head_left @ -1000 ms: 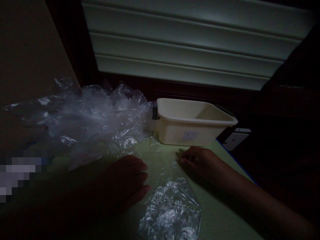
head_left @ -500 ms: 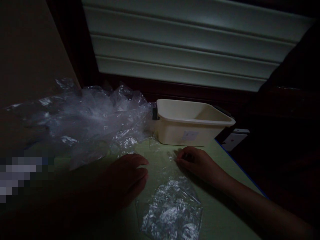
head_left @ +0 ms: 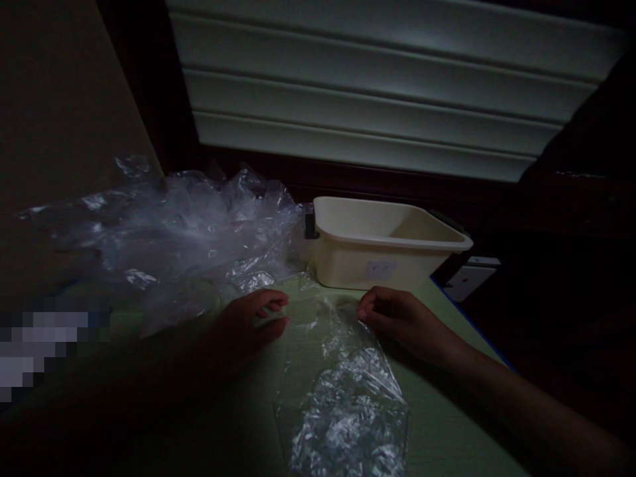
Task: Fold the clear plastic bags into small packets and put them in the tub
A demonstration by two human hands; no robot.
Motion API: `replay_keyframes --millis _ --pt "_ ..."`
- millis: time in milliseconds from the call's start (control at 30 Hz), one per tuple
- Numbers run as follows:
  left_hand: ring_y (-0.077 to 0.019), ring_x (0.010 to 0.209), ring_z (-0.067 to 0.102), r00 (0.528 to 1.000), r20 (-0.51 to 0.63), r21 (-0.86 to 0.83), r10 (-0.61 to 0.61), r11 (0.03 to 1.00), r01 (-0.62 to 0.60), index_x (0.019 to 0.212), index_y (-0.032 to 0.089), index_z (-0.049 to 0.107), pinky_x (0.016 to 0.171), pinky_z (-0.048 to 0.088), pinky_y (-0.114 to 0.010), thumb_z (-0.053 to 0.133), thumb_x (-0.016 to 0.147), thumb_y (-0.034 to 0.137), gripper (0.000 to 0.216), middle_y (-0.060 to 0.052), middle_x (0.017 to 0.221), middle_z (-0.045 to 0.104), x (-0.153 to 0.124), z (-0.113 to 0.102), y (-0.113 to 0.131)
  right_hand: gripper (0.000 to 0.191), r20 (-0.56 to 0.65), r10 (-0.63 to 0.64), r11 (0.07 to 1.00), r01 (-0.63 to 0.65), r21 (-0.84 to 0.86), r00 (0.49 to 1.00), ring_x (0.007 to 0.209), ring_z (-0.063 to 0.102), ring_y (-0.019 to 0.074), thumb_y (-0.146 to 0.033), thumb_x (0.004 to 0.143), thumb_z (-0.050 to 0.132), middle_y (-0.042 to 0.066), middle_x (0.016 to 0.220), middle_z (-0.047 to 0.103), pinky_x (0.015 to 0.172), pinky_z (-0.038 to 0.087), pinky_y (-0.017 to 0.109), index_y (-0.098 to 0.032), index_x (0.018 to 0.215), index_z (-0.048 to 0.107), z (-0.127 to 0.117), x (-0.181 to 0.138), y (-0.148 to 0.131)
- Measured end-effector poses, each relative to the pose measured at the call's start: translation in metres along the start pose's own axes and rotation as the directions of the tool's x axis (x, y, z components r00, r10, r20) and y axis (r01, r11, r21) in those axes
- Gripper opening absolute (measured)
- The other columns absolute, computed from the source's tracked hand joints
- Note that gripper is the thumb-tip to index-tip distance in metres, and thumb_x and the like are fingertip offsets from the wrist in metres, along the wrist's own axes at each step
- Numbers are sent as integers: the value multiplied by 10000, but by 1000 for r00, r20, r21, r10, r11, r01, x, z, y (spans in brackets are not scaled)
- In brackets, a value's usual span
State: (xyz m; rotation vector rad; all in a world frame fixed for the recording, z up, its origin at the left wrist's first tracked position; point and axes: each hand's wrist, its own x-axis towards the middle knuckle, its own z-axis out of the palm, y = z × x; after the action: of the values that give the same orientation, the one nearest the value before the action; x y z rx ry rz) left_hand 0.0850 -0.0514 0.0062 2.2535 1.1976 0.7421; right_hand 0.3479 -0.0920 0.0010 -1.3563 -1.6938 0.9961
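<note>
A clear plastic bag (head_left: 342,391) lies crumpled on the green table surface (head_left: 447,411) between my hands. My left hand (head_left: 243,324) pinches the bag's far left corner with thumb and fingers. My right hand (head_left: 397,318) pinches the far right corner. The far edge of the bag is lifted slightly off the table between the two hands. The scene is dim.
A heap of clear plastic bags (head_left: 173,232) sits at the left. A cream plastic tub (head_left: 382,245) stands behind my hands. The table's blue right edge (head_left: 472,324) runs past the tub. A white slatted blind (head_left: 377,99) fills the back.
Both hands slid from flat on the bag to its far corners and closed on them. The bag's far edge has come up from the table.
</note>
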Motion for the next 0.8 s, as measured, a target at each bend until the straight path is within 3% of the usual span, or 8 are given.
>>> replay_keyframes --millis 167,367,467,633,800 --pt "-223 823 661 1000 -13 -44 -23 999 22 982 151 647 749 534 -336 534 787 392 330 -79 952 711 1 1 -2 293 -12 -43 998 43 50 999 635 515 138 -471 783 635 -5 689 543 585 417 273 -197 730 544 -2 -2 -6" --pt "-189 666 554 989 -144 -88 -32 996 19 1044 156 567 641 487 -313 541 747 455 422 -54 854 619 2 0 -8 242 -60 -77 995 80 61 995 658 536 150 -426 778 654 6 704 576 631 433 294 -206 730 565 -6 -4 -9" --pt "-175 537 539 992 -19 -160 -127 979 123 953 163 579 475 426 -257 534 756 499 392 -1 645 582 2 -2 -4 239 -79 -86 993 92 75 993 655 538 149 -418 776 663 1 700 577 629 432 293 -206 726 564 -7 -4 -10" --pt "-136 462 541 955 218 -272 -203 927 259 964 143 632 392 393 -224 530 732 497 435 -47 801 679 3 -6 6 233 -75 -80 991 87 106 994 638 526 135 -396 758 689 -7 689 571 613 421 276 -198 715 574 -6 -4 -12" --pt "-128 454 505 952 250 -253 -177 937 240 812 168 653 384 342 -199 572 710 431 294 -11 645 633 4 -6 5 201 -58 -38 990 45 131 998 605 494 115 -352 772 678 -19 669 547 576 385 254 -184 717 582 -3 -4 -10"
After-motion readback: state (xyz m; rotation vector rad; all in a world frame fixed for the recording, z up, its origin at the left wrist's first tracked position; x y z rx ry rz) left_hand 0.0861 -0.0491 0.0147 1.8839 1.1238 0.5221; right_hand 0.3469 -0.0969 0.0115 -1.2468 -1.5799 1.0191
